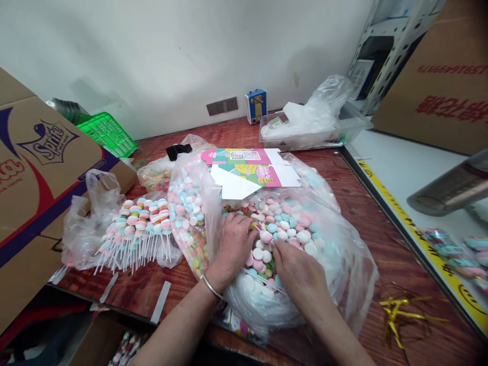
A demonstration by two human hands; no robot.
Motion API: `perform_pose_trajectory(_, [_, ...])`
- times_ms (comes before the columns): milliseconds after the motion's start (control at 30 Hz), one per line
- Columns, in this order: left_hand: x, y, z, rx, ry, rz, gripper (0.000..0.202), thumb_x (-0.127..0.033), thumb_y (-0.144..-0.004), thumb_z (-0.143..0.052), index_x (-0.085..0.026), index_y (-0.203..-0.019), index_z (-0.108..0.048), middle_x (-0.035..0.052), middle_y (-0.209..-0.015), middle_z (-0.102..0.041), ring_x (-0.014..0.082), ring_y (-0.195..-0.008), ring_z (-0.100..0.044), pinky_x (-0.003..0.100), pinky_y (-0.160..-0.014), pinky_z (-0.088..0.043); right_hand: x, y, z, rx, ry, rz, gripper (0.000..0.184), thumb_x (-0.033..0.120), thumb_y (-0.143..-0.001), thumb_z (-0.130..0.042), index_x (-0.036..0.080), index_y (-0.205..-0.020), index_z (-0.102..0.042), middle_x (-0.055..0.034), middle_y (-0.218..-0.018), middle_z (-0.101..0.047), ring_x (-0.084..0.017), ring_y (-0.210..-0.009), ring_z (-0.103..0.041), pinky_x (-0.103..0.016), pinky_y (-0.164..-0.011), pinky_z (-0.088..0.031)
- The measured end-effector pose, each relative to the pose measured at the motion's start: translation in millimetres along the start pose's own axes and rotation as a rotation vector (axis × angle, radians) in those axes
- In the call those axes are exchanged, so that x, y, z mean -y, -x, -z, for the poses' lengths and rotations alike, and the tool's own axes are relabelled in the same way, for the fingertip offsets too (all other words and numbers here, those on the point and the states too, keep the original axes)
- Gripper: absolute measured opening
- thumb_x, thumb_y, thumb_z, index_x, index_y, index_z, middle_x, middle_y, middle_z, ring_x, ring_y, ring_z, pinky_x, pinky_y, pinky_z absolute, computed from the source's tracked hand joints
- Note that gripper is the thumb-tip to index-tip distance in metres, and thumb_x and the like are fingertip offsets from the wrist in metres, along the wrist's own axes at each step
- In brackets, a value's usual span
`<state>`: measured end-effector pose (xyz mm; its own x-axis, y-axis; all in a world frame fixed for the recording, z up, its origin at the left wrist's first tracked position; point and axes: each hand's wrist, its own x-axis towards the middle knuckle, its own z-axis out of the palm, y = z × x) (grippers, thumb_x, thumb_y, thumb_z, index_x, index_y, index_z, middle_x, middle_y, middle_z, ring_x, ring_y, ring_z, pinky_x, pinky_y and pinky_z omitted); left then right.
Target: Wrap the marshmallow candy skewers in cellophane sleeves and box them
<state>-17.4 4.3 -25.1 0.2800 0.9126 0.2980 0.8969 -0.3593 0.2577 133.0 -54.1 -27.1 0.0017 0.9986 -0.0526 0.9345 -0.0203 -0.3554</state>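
Note:
A large clear plastic bag [354, 259] lies spread open on the table, filled with pink, white and blue marshmallow candies [303, 221]. Over the near middle of the heap are both my hands. My left hand [236, 239], with a bangle at the wrist, has its fingers curled beside a small pink-and-white piece [266, 236]. Opposite it, my right hand [299, 269] is closed in a pinch close to the same piece. What either set of fingertips holds is too small to make out. Several white sticks [263, 279] lie on the candies below the hands.
Finished marshmallow skewers [143, 223] are stacked at the left by a Sprite carton [49, 142]. A flattened printed box [251, 170] rests on the bag. Behind stand a green basket [109, 134], a blue device [256, 107] and a plastic tub [316, 132]. Gold ties [398, 315] lie at right.

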Motion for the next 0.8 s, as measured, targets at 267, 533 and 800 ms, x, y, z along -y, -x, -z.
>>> perform_pose_trajectory(267, [4.5,-7.3,8.6,0.097,-0.004,-0.083,0.009,-0.014,-0.081,-0.062,-0.02,-0.083,-0.067,0.0049,-0.091,-0.065,0.023,-0.097,-0.051,0.037,-0.084,-0.041,-14.5,9.2,11.0,0.041,-0.116,-0.08,0.028,0.026,-0.097,-0.038,0.023,-0.092,-0.065,-0.0031,-0.082,-0.072,-0.018,-0.074,-0.066,-0.026,-0.058,-0.028])
perform_pose_trajectory(533, [-3.2,-9.9,6.4,0.073,-0.137,-0.119,0.003,-0.021,-0.081,-0.065,-0.02,-0.083,-0.064,0.0075,-0.092,-0.063,0.0257,-0.096,-0.049,0.041,-0.084,-0.04,-19.6,17.6,12.6,0.085,-0.152,-0.107,0.031,0.029,-0.097,-0.035,0.024,-0.093,-0.066,-0.0034,-0.086,-0.073,-0.02,-0.078,-0.068,-0.026,-0.06,-0.032])
perform_pose_trajectory(800, [-5.6,-7.4,21.3,0.068,0.565,0.228,0.007,-0.021,-0.081,-0.062,-0.019,-0.078,-0.067,0.0012,-0.079,-0.069,0.0156,-0.075,-0.06,0.028,-0.07,-0.046,-18.4,27.0,10.7,-0.033,-0.199,-0.03,0.032,0.032,-0.095,-0.038,0.024,-0.088,-0.068,-0.0027,-0.081,-0.073,-0.02,-0.072,-0.068,-0.027,-0.058,-0.034])
